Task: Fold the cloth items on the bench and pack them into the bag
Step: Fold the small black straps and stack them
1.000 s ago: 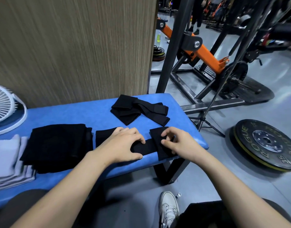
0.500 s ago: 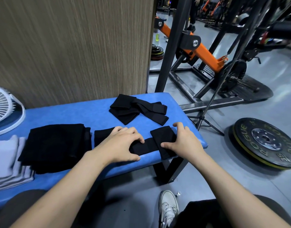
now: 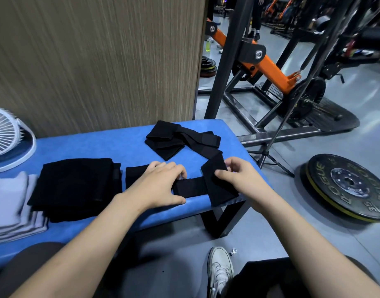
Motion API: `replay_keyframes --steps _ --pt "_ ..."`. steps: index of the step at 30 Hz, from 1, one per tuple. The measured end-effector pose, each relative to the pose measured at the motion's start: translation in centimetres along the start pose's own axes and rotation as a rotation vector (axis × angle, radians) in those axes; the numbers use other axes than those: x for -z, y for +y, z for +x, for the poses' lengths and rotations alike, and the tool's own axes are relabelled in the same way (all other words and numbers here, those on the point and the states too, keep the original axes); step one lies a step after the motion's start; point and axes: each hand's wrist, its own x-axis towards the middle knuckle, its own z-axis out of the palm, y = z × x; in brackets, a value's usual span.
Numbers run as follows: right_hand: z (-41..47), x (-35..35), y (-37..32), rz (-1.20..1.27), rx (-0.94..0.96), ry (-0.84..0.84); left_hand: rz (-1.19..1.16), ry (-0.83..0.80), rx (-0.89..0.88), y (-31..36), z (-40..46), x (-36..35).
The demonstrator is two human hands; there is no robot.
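Wrap: black strap-like cloth [image 3: 191, 187] lies at the blue desk's [image 3: 94, 145] near right edge.
Left hand [image 3: 157, 186]: fingers flat, pressing the cloth's middle.
Right hand [image 3: 238, 179]: its grip pinches the folded end.

Fan [image 3: 4, 134] cut by left edge; strap [image 3: 191, 186] middle under left hand [image 3: 157, 186].

A wood-grain panel wall [image 3: 94, 61] stands behind the blue padded tabletop [image 3: 81, 147]. To the right lies a grey gym floor [image 3: 313, 229] with a black steel rack frame [image 3: 232, 67], an orange machine arm [image 3: 270, 67] and a black weight plate [image 3: 348, 186] lying flat. A white fan [image 3: 4, 134] sits at the left.
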Motion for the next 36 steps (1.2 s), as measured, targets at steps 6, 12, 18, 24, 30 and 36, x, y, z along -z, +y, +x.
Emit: replay_keyframes --steps 6,12,18,24,30,36 --pt "-1.5 -3.1 -2.2 0.234 -0.036 -0.328 -0.141 -0.003 0.108 0.5 -0.2 0.4" --pt "-0.7 -4.3 -1.5 0.125 0.012 -0.266 -0.14 -0.076 0.086 -0.1 -0.4 0.3" --pt "0.4 -3.2 0.3 -0.494 0.126 0.056 0.098 0.193 0.061 0.9 -0.1 0.5" --pt "-0.1 -4.1 -0.1 -0.42 0.064 -0.019 0.284 0.075 0.144 1.6 0.3 -0.3" --pt "-0.1 -3.8 -0.7 0.068 0.044 -0.058 0.006 0.113 0.155 1.8 0.2 -0.3" --pt "-0.1 -2.9 -2.6 0.56 0.118 -0.229 -0.808 0.272 0.203 2.2 -0.3 2.0"
